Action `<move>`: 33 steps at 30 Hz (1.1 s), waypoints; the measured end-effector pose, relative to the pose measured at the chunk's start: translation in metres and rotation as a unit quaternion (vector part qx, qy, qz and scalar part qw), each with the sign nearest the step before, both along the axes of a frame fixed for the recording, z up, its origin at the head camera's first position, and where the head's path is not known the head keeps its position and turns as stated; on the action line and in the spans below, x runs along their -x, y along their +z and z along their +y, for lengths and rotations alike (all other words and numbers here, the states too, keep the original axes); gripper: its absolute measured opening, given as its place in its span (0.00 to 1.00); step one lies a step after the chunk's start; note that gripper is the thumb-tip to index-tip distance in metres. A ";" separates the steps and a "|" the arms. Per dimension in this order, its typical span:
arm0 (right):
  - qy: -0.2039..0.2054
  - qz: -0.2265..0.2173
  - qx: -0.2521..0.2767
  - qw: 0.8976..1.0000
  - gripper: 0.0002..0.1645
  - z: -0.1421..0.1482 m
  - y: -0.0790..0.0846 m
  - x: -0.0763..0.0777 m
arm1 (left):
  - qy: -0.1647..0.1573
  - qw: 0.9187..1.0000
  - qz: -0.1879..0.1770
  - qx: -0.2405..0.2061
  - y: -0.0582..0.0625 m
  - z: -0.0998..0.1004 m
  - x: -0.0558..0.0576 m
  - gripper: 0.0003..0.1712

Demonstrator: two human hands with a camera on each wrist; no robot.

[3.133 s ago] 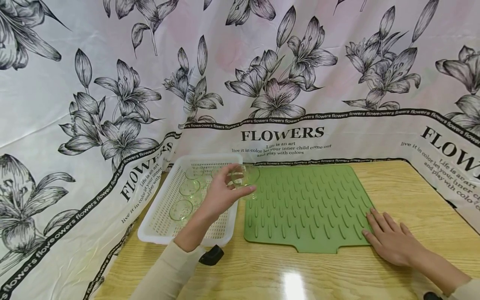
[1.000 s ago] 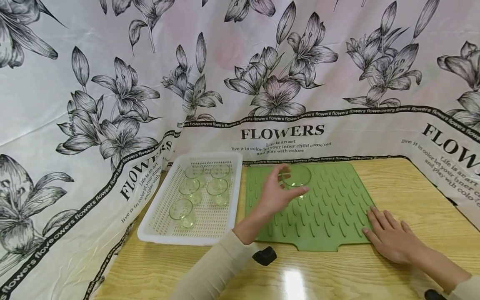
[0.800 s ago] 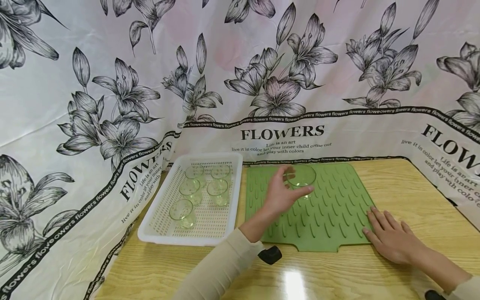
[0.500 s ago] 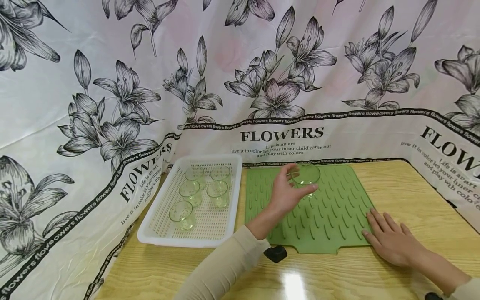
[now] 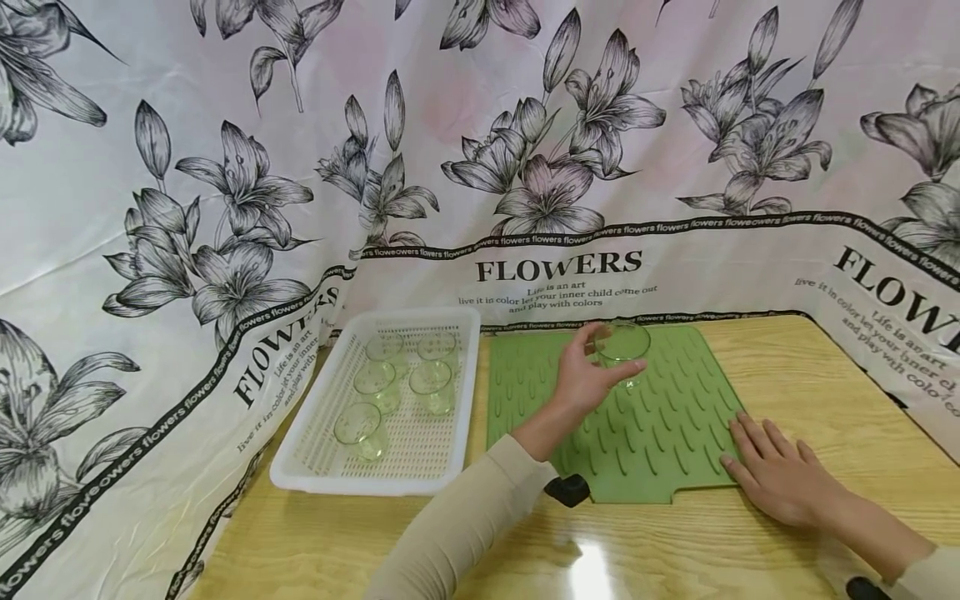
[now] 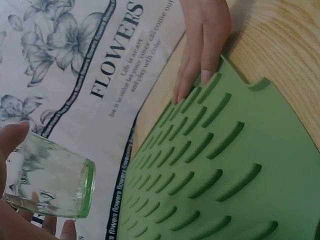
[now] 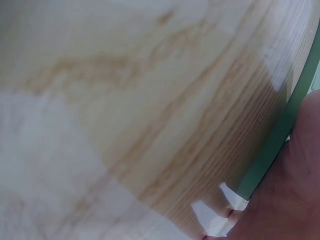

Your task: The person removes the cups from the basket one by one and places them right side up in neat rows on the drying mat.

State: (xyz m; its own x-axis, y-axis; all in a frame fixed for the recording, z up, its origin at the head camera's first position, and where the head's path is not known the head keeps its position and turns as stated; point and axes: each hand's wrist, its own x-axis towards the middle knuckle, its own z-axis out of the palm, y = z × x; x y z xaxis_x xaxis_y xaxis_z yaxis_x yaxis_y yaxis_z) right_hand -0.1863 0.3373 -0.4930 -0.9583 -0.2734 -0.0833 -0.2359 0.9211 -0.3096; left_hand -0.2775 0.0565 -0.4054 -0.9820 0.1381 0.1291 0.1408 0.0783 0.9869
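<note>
A clear, green-tinted drinking glass (image 6: 50, 175) is held in my left hand (image 5: 588, 372), thumb on one side and fingers on the other. In the head view the glass is upright over the back part of a green ribbed drying mat (image 5: 675, 433); the left wrist view shows its thick base apart from the mat. My right hand (image 5: 783, 475) lies flat, fingers straight, on the right edge of the mat and the table beside it. In the right wrist view only part of that hand (image 7: 285, 200) shows, against the mat's green edge (image 7: 280, 135).
A white perforated plastic basket (image 5: 300, 462) stands left of the mat. Several similar glasses (image 5: 431, 387) stand upright in it. The wooden table (image 5: 510, 542) runs in front and to the right. A flower-printed cloth (image 5: 555, 275) hangs behind and at both sides.
My left hand has carried the glass out from above the basket and rightward over the mat, slowing over the last second. The right hand has stayed in place.
</note>
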 end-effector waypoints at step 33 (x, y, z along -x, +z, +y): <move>-0.011 0.039 -0.042 0.998 0.44 -0.006 0.003 -0.005 | -0.029 0.994 -0.039 0.097 -0.042 0.057 0.055 0.47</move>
